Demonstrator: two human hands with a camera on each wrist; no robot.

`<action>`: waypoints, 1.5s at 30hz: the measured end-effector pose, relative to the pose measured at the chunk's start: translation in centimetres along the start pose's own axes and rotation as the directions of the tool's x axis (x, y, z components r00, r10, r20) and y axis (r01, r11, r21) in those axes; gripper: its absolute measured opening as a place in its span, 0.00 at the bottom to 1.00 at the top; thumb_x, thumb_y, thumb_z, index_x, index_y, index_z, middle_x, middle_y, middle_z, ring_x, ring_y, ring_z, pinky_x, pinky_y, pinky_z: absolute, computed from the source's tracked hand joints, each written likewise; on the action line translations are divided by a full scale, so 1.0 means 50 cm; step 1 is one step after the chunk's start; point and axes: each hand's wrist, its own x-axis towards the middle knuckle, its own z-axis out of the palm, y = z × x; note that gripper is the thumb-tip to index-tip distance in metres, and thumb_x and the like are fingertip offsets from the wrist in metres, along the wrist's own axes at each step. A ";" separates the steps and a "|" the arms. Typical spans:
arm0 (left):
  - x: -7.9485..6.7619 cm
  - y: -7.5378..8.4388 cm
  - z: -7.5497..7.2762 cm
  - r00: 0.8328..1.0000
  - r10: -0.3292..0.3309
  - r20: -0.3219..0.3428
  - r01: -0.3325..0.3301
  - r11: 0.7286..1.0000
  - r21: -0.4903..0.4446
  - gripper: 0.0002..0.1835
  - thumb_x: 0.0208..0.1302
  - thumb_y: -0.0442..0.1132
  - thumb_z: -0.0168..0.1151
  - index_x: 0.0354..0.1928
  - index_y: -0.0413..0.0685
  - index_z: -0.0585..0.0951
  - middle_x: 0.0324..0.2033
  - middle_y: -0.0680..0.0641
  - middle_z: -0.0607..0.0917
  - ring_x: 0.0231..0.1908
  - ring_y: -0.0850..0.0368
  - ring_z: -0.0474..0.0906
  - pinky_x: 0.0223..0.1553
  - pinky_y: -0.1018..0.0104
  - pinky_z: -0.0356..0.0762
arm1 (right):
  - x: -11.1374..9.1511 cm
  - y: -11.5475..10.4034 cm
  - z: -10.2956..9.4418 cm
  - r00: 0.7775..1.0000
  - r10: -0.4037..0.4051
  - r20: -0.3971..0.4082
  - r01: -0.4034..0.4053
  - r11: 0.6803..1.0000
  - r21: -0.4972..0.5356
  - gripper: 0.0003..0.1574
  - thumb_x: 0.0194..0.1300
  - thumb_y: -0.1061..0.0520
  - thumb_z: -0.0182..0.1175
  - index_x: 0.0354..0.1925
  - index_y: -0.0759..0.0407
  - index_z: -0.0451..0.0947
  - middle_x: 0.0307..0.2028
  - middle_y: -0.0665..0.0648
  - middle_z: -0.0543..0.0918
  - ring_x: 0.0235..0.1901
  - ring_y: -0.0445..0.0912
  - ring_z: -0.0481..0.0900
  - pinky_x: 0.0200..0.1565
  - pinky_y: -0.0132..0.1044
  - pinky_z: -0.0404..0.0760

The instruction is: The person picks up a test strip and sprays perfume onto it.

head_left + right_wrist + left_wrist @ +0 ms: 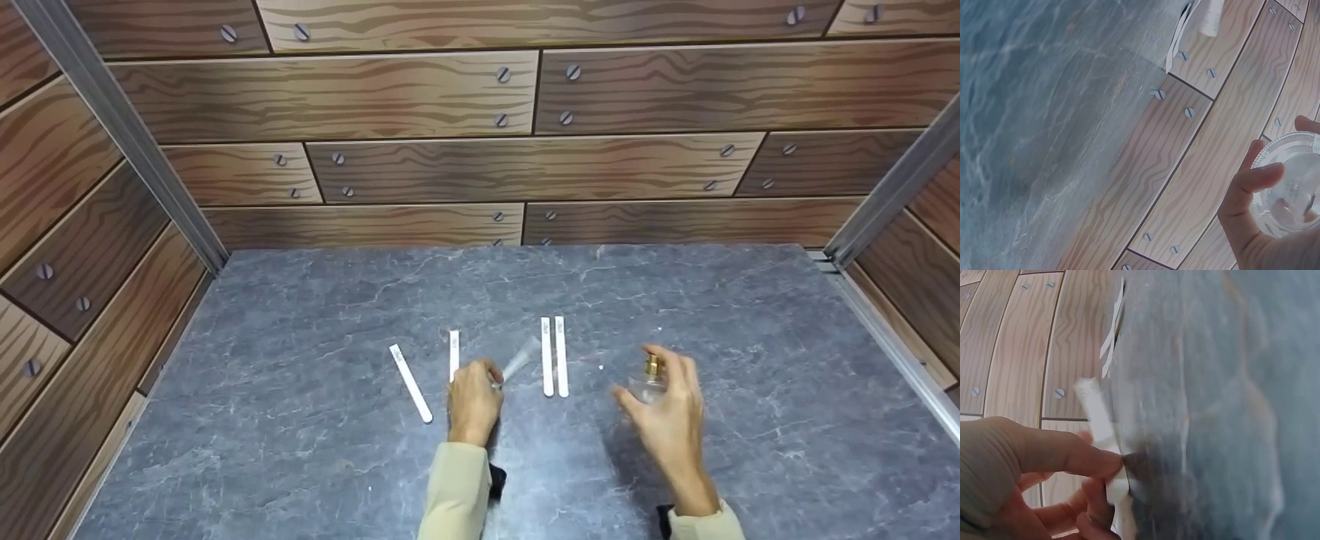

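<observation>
While hands point(474, 401) apart, bottle point(647, 387) in right point(673, 412).

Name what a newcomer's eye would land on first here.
Probably the clear bottle with the gold-coloured top, in the right hand at the right of the head view. Next, the blurred white strip the left hand pinches near the middle, with a side-by-side pair of white strips just right of it. Behind it all, the bold wood-plank pattern on the back wall.
</observation>
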 end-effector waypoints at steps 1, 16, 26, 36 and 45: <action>0.000 -0.002 -0.001 1.000 0.001 0.013 -0.001 1.000 -0.005 0.12 0.47 0.20 0.66 0.22 0.48 0.84 0.23 0.46 0.85 0.26 0.44 0.83 0.29 0.52 0.80 | 0.000 0.000 0.000 1.000 0.000 0.000 0.000 1.000 0.003 0.42 0.37 0.75 0.79 0.54 0.72 0.76 0.44 0.69 0.76 0.40 0.60 0.77 0.43 0.57 0.78; -0.005 -0.013 -0.018 0.986 0.145 0.077 -0.115 0.946 -0.303 0.11 0.52 0.19 0.65 0.37 0.33 0.89 0.28 0.43 0.87 0.30 0.52 0.84 0.33 0.64 0.82 | -0.001 0.001 0.002 1.000 -0.021 -0.004 0.021 1.000 0.005 0.42 0.37 0.75 0.79 0.54 0.71 0.76 0.43 0.68 0.77 0.40 0.59 0.77 0.43 0.55 0.77; -0.023 -0.006 -0.029 0.982 0.048 0.181 0.060 0.834 -0.549 0.10 0.58 0.20 0.63 0.39 0.31 0.89 0.33 0.42 0.88 0.29 0.61 0.78 0.31 0.72 0.77 | 0.000 0.000 0.003 1.000 -0.016 0.001 0.016 1.000 0.005 0.42 0.37 0.75 0.79 0.54 0.72 0.76 0.43 0.68 0.77 0.40 0.58 0.76 0.43 0.53 0.76; -0.046 -0.002 -0.043 0.940 0.090 0.330 0.152 0.755 -0.638 0.21 0.55 0.19 0.64 0.53 0.30 0.84 0.51 0.40 0.82 0.41 0.54 0.81 0.28 0.74 0.76 | -0.001 0.000 0.002 1.000 -0.017 0.010 0.017 1.000 0.007 0.42 0.36 0.76 0.79 0.54 0.72 0.76 0.43 0.69 0.77 0.41 0.60 0.78 0.43 0.56 0.78; -0.066 -0.002 -0.050 0.930 0.080 0.360 0.200 0.710 -0.675 0.24 0.55 0.19 0.65 0.56 0.29 0.82 0.45 0.43 0.83 0.38 0.54 0.81 0.29 0.72 0.77 | 0.001 0.001 0.005 1.000 -0.025 0.001 0.025 1.000 0.009 0.43 0.35 0.76 0.79 0.54 0.72 0.76 0.43 0.69 0.77 0.40 0.61 0.78 0.44 0.56 0.78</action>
